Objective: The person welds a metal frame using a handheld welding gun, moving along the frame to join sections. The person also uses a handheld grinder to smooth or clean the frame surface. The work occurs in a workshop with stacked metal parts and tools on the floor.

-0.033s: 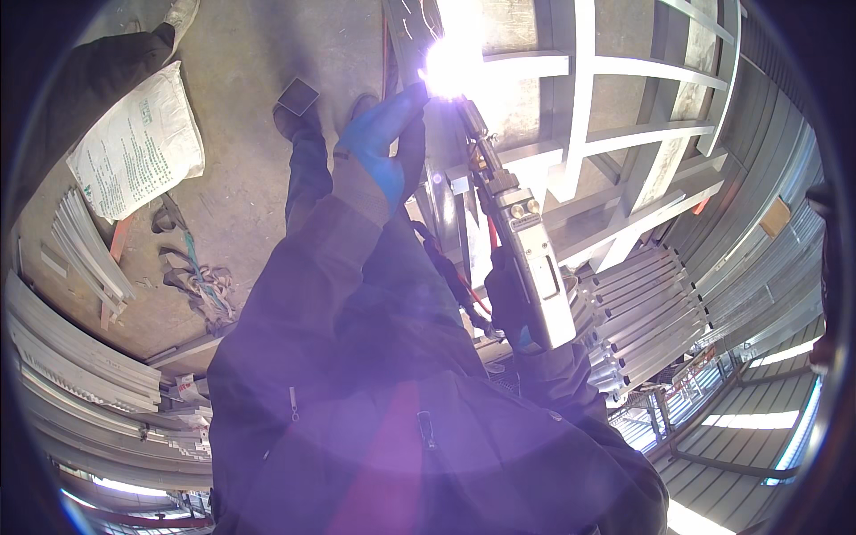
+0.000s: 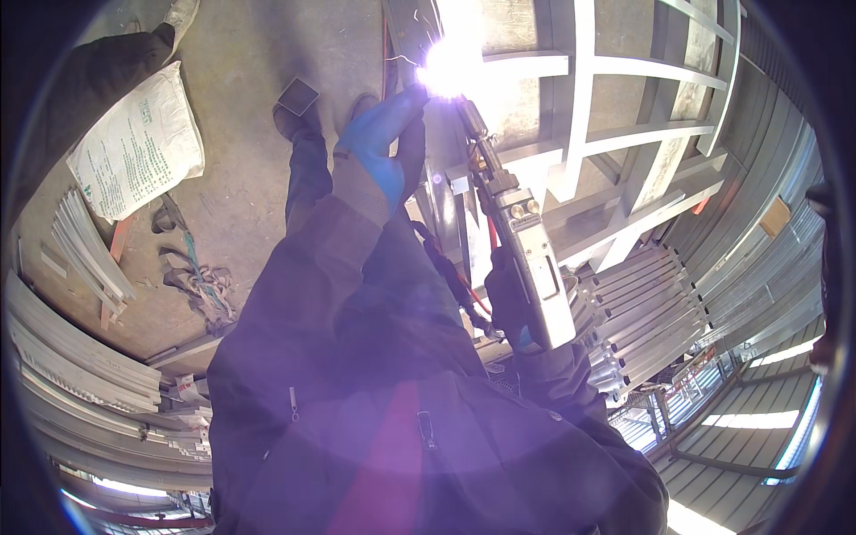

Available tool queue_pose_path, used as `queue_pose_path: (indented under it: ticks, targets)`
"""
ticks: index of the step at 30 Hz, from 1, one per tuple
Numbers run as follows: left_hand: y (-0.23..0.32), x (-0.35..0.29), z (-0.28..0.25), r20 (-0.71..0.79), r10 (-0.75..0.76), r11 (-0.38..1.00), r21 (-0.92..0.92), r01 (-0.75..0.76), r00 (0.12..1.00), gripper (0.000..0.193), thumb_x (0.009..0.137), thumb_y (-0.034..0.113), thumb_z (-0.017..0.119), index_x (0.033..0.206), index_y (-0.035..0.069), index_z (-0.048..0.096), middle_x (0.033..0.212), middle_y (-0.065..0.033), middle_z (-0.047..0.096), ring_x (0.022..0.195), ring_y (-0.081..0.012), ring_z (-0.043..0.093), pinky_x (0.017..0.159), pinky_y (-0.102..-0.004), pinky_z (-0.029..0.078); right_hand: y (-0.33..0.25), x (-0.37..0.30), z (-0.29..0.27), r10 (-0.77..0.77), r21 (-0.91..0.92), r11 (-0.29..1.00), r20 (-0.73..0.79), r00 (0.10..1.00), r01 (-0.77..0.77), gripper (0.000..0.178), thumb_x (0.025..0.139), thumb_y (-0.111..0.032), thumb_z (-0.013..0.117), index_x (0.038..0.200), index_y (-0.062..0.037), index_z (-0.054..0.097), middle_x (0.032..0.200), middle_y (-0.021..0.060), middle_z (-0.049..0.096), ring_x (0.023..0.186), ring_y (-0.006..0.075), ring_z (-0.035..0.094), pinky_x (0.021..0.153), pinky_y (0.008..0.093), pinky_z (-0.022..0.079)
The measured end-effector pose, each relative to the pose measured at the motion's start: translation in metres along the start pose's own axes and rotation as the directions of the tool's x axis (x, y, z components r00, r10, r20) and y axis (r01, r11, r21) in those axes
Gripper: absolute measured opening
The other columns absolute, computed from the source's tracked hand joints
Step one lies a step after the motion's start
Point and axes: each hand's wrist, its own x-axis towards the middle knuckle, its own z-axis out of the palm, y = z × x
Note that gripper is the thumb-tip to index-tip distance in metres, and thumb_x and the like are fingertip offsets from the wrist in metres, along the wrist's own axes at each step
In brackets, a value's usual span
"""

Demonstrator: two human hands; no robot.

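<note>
A hand-held welding gun with a silver body and narrow nozzle slants up and left. My right hand, in a dark glove, is wrapped round its grip. Beyond the nozzle a white-violet glare hides the point of work and throws thin sparks. My left hand, in a blue and dark glove, is at the glare's lower left edge. Its fingers look pressed together, and whatever they hold is lost in the brightness. A pale metal frame of crossing bars extends right from the glare.
A white printed sack and tangled straps lie on the floor at left. Long metal profiles are stacked at lower left. Several silver tubes lie at right. Another person's dark sleeve or leg shows at upper left.
The sparks have a different pattern, with a thin streak now flying left of the glare. My hands and the welding gun show no clear movement.
</note>
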Motion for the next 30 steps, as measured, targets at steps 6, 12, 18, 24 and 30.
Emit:
queue_pose_path:
  ticks: [6,12,18,24,30]
  targets:
    - [0.002,0.001,0.000,0.008,-0.030,1.000,-0.011,0.030,1.000,0.027,0.093,0.005,0.065,0.117,0.011,0.075,0.108,-0.0143,0.075,0.091,-0.0297,0.068,0.085,-0.0361,0.054,0.002,-0.004,-0.001,0.014,0.032,0.999,0.021,1.000,-0.015,0.013,0.097,-0.015,0.061,0.103,-0.0047,0.065,0.084,0.0112,0.062,0.072,0.0258,0.065,0.061,0.0381,0.053]
    - [-0.002,0.000,0.002,-0.015,-0.040,0.997,-0.064,0.039,0.999,0.028,0.093,0.003,0.066,0.118,0.009,0.075,0.111,-0.0125,0.076,0.094,-0.0293,0.068,0.084,-0.0362,0.054,0.003,-0.005,-0.001,0.024,0.053,0.998,0.039,0.999,-0.026,0.014,0.097,-0.015,0.060,0.105,-0.0044,0.064,0.086,0.0113,0.062,0.073,0.0255,0.065,0.061,0.0377,0.053]
    - [-0.003,-0.001,-0.001,0.040,-0.038,0.995,-0.092,0.042,0.998,0.031,0.093,-0.001,0.065,0.124,0.004,0.071,0.114,-0.0166,0.074,0.106,-0.0295,0.070,0.092,-0.0339,0.054,0.006,-0.011,-0.006,0.032,0.073,0.997,0.067,0.997,-0.037,0.015,0.097,-0.015,0.060,0.107,-0.0041,0.064,0.087,0.0114,0.062,0.075,0.0252,0.066,0.062,0.0373,0.053]
    - [0.000,-0.002,-0.006,0.066,-0.030,0.995,-0.093,0.037,0.997,0.036,0.091,-0.004,0.066,0.127,0.001,0.069,0.119,-0.0205,0.072,0.108,-0.0328,0.070,0.094,-0.0346,0.054,0.008,-0.019,-0.012,-0.033,-0.009,0.999,0.068,0.997,0.034,0.016,0.097,-0.015,0.060,0.109,-0.0039,0.063,0.089,0.0115,0.063,0.076,0.0249,0.066,0.063,0.0368,0.054]
    - [0.003,0.000,-0.006,0.084,-0.014,0.999,-0.033,0.017,0.996,0.033,0.095,-0.002,0.065,0.128,-0.001,0.067,0.123,-0.0183,0.072,0.112,-0.0263,0.070,0.097,-0.0329,0.053,0.007,-0.016,-0.007,0.039,0.097,0.994,0.086,0.996,-0.047,0.017,0.097,-0.014,0.060,0.111,-0.0036,0.063,0.091,0.0116,0.063,0.077,0.0246,0.066,0.064,0.0364,0.054]
